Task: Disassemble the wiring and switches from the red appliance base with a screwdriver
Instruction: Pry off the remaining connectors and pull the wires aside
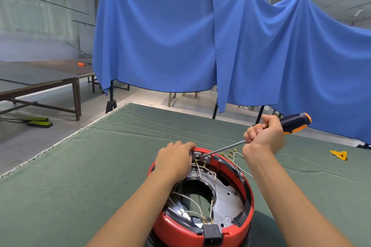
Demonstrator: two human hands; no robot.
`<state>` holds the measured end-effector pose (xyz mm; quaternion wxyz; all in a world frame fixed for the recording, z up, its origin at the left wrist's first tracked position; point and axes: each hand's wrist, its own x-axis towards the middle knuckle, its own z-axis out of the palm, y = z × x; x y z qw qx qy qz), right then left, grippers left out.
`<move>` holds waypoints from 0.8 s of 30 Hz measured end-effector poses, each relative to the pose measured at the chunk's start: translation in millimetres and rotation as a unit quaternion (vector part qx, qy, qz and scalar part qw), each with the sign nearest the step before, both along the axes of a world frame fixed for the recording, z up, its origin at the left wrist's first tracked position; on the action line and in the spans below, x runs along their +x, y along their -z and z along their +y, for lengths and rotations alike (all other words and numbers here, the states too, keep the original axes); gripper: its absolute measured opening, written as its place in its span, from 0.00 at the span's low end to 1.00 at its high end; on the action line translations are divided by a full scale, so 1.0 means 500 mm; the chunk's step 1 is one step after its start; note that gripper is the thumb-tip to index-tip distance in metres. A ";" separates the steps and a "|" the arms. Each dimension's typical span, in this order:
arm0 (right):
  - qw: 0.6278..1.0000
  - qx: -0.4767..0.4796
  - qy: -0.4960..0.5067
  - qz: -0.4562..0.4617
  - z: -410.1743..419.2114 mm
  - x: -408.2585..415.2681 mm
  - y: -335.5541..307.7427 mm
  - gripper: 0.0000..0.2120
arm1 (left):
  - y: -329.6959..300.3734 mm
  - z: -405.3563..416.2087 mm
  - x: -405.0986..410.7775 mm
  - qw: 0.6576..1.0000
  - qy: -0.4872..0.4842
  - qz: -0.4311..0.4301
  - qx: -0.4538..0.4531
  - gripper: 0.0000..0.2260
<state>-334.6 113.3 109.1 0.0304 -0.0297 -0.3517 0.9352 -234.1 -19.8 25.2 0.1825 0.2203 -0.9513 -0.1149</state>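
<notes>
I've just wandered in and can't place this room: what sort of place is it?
Probably a workshop or recording space set up indoors. A work table under a green cloth holds a red appliance base being taken apart; blue sheets hang on stands as a backdrop, and long bare tables stand nearby.

Left hand (174,158) pressed flat, right hand (265,134) fisted, forearms extended
</notes>
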 end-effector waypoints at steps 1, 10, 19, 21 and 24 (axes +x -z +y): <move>1.000 -0.001 0.003 0.001 0.001 0.001 0.003 0.18 | 0.000 -0.001 0.000 1.000 -0.001 0.001 0.003 0.16; 1.000 -0.016 0.016 0.018 0.001 0.009 0.013 0.19 | 0.001 -0.001 -0.002 1.000 -0.001 0.006 0.008 0.16; 0.990 0.014 0.015 0.143 -0.019 0.036 0.013 0.16 | -0.002 -0.001 -0.001 1.000 -0.002 0.007 0.015 0.16; 0.989 0.021 0.012 0.147 -0.021 0.036 0.011 0.15 | 0.000 -0.001 -0.001 1.000 -0.004 0.004 0.013 0.16; 0.990 0.029 0.004 0.140 -0.022 0.029 0.008 0.16 | -0.001 -0.001 -0.003 1.000 -0.006 0.001 0.015 0.15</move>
